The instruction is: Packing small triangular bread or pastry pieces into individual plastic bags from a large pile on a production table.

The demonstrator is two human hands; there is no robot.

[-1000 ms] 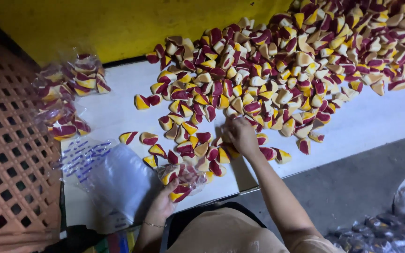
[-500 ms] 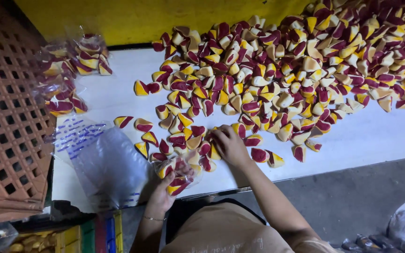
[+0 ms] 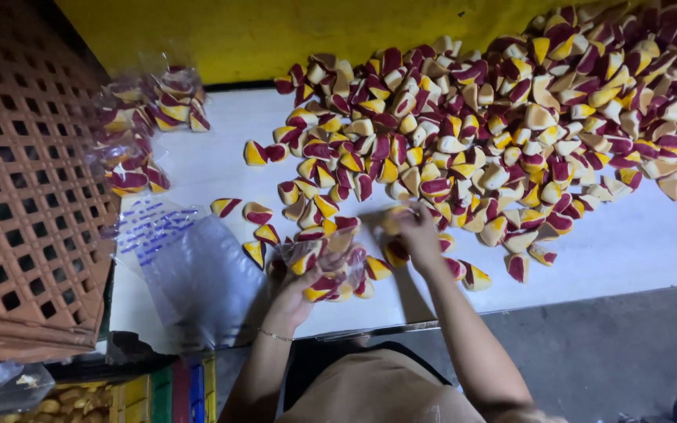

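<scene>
Clear plastic crinkles in the left hand (image 3: 295, 286), which grips a small clear plastic bag (image 3: 327, 266) partly filled with wedge-shaped snacks in maroon, yellow and cream, its mouth turned toward the other hand, seemingly so pieces can go straight in. Just beside it, the right hand (image 3: 417, 235) is down among loose wedges at the near fringe of the big heap of maroon, yellow and cream wedge pieces (image 3: 511, 125); its fingers curl over something, but I cannot tell whether they have actually closed on a piece or are only touching. The heap spreads away from the right hand, up and outward across the white surface (image 3: 628, 251), so supply sits within easy reach.

Beyond the left hand lies a stack of flat empty clear bags with blue print (image 3: 190, 266), close by for the taking. Farther out on that side, filled clear bags of the same wedges (image 3: 143, 125) rest against a brown plastic lattice crate (image 3: 25, 196), apparently parked clear of the working spot.

Bare surface shows just outside the right hand and between the stack and the heap. The surface's near edge runs just below both wrists.
</scene>
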